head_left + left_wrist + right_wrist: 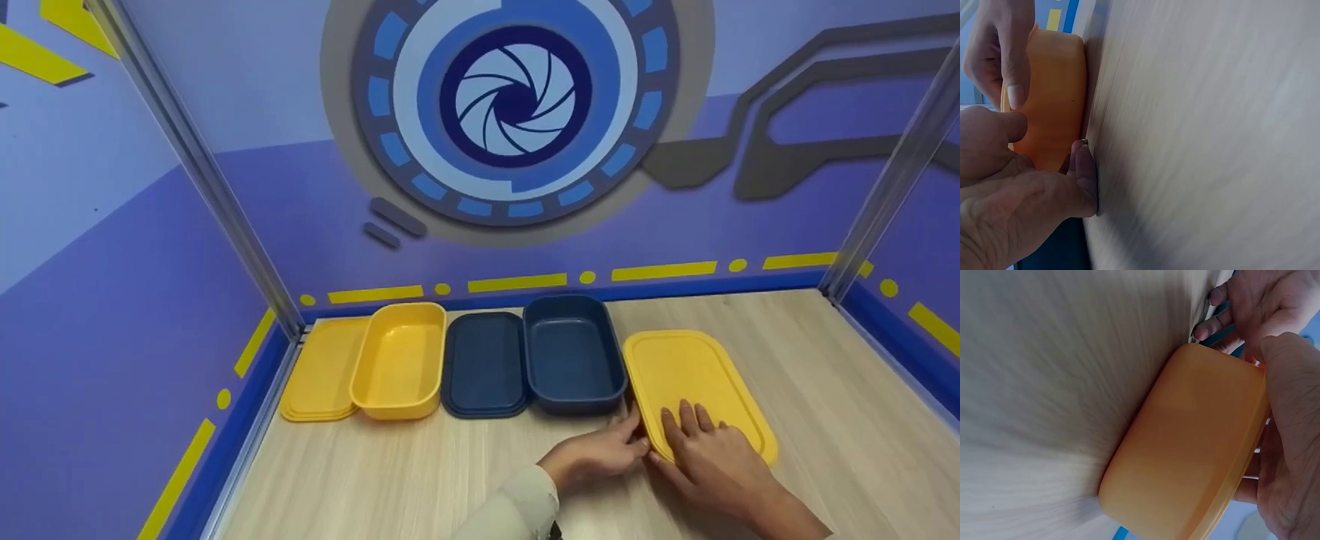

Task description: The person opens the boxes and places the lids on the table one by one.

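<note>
A lidded yellow food container [686,367] stands at the right of the row on the wooden table. My right hand [712,459] rests on its lid with the fingers extended, the thumb at the near left edge. My left hand [598,453] touches the container's near left side. In the left wrist view, the left thumb is by the rim and the fingers [1085,171] are low against the wall, near the tabletop. The right wrist view shows the container's orange-looking side [1185,433] flat on its base.
Left of it stand an open dark blue container [574,360], a dark blue lid [485,364], an open yellow container [401,360] and a yellow lid [322,375]. Printed panels [525,262] enclose the wooden table [390,480] at the back and sides.
</note>
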Action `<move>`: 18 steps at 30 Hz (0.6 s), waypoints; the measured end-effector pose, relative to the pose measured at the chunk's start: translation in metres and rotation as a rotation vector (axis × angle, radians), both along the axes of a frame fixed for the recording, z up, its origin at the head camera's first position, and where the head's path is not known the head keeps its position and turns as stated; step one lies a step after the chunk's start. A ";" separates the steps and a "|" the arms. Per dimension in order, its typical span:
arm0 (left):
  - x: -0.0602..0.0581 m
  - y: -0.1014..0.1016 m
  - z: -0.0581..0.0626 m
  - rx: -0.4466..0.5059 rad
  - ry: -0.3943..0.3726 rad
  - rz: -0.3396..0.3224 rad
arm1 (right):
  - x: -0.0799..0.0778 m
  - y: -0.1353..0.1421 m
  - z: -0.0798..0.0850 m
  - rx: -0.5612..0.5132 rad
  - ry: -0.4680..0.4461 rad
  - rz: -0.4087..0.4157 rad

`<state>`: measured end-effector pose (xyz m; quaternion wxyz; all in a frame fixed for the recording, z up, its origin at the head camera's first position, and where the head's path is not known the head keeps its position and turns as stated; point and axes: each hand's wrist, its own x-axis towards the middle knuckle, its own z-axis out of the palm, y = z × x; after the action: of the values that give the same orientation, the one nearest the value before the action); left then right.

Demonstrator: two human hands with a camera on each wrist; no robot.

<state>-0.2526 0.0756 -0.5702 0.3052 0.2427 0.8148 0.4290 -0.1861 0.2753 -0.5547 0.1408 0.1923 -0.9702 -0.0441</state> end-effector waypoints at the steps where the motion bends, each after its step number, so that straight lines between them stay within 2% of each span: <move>1: -0.001 0.000 0.000 0.003 0.001 -0.004 | 0.000 0.000 0.000 -0.002 0.005 0.000; 9: -0.003 -0.002 0.000 0.039 -0.016 0.018 | -0.001 -0.002 0.001 -0.010 -0.007 -0.007; 18: 0.000 0.000 0.002 0.107 -0.092 0.046 | 0.000 0.000 0.006 -0.050 -0.035 -0.014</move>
<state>-0.2530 0.0754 -0.5685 0.3190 0.2201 0.7811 0.4895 -0.1858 0.2749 -0.5488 0.1284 0.1826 -0.9746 -0.0173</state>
